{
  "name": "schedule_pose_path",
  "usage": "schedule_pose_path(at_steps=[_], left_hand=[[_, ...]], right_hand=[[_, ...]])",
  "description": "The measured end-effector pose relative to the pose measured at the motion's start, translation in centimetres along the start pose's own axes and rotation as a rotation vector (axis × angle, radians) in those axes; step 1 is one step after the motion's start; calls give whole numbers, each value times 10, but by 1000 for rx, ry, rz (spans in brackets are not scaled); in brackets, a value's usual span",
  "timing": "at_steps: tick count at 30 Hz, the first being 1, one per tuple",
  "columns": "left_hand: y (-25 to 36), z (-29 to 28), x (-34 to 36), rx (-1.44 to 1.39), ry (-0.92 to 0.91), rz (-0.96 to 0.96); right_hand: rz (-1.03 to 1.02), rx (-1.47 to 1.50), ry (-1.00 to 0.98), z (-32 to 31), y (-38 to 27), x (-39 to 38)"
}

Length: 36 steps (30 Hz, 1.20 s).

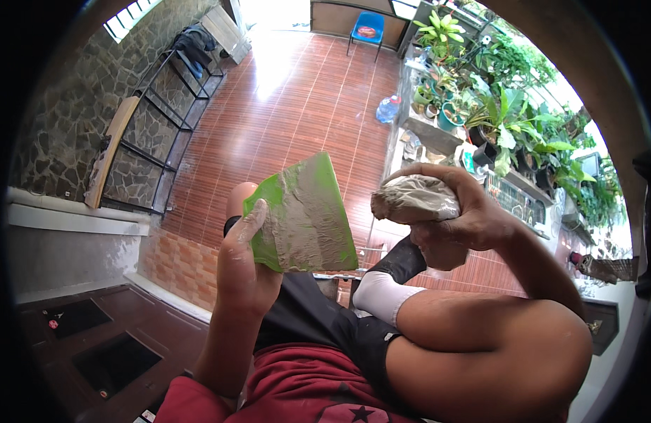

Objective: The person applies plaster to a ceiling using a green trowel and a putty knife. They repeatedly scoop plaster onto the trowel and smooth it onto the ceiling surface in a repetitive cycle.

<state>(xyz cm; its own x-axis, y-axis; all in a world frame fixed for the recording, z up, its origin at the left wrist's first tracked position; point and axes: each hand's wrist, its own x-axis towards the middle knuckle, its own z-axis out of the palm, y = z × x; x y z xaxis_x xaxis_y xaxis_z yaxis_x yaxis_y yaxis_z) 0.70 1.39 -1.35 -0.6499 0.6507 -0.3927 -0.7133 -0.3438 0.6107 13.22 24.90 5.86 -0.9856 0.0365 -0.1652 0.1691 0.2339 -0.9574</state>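
My left hand (242, 264) is closed on the left edge of a green flat sheet (310, 218), its thumb on top. Grey-brown paste covers most of the sheet's face in a rough layer, with green showing along the edges. My right hand (477, 211) grips a crumpled, pale plastic bag (417, 197) from its right side. Grey-brown paste shows at the bag's left end, which points toward the sheet; a gap separates the two. Grey smears mark the fingers of both hands. Both things are held up above my lap.
My bent leg (480, 324) lies under my right arm. Beyond is a reddish tiled floor (304, 106) with a blue chair (368, 28) at the far end. Potted plants (505, 120) line the right side; a black metal frame (153, 158) leans by the stone wall at left.
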Motion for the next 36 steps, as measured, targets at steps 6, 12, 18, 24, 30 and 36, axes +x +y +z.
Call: schedule_pose_path(at_steps=[6, 12, 18, 24, 30, 36], left_hand=[[2, 9, -7, -10, 27, 29], [2, 5, -14, 1, 4, 16], [0, 5, -17, -62, -16, -74], [-4, 6, -15, -93, -57, -129], [0, 4, -4, -111, -57, -139], [3, 0, -3, -124, -71, -183]], right_hand=[[103, -200, -17, -7, -19, -2], [-94, -338, 45, 9, -33, -3], [-298, -416, 15, 15, -37, -9], [-382, -565, -54, 18, -35, -10], [-372, -678, -107, 21, -34, -9], [-398, -672, -53, 24, -33, -5]])
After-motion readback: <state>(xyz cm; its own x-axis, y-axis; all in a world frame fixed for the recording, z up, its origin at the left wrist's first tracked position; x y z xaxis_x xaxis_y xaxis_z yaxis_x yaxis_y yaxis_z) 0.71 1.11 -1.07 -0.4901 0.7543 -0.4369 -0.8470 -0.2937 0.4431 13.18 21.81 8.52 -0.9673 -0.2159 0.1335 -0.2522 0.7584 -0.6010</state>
